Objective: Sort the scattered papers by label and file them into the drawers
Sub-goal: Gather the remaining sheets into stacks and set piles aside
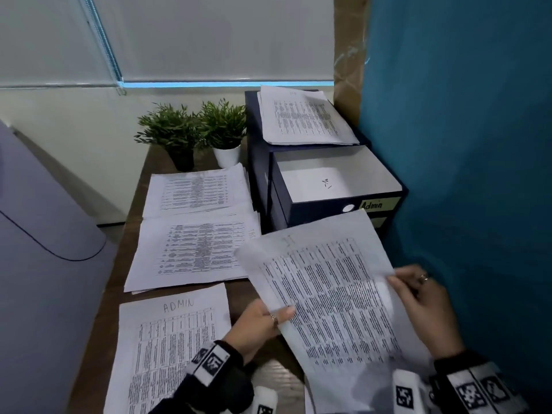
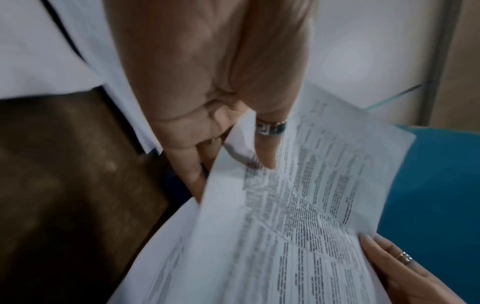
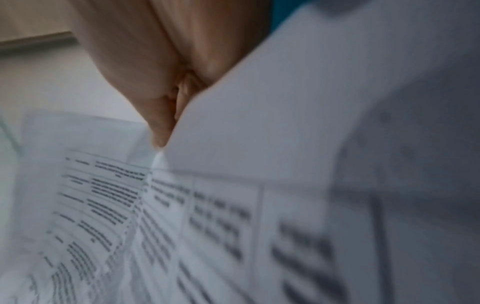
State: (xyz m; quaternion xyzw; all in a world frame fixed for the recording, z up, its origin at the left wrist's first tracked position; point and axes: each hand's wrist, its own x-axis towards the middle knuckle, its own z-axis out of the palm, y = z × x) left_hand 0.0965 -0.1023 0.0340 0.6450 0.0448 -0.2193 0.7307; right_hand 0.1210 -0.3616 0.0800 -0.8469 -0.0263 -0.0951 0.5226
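Note:
Both hands hold a bundle of printed sheets (image 1: 328, 288) above the desk's near right side. My left hand (image 1: 263, 321) pinches its left edge, thumb on top; the left wrist view shows that thumb and a ringed finger (image 2: 270, 131) gripping the paper (image 2: 298, 216). My right hand (image 1: 421, 297) pinches the right edge, and in the blurred right wrist view its fingers (image 3: 166, 123) clamp the sheet (image 3: 259, 133). A dark blue drawer unit (image 1: 260, 162) stands behind, its top drawer (image 1: 334, 180) pulled open, labelled "Admin" (image 1: 372, 204), with one sheet inside.
Three paper piles lie on the brown desk (image 1: 98, 309): one headed "ADMIN" (image 1: 170, 348) nearest, a middle pile (image 1: 194, 252), a far pile (image 1: 197, 189). More sheets (image 1: 304, 118) rest on the drawer unit. Two potted plants (image 1: 194, 130) stand behind. A teal partition (image 1: 463, 144) closes the right.

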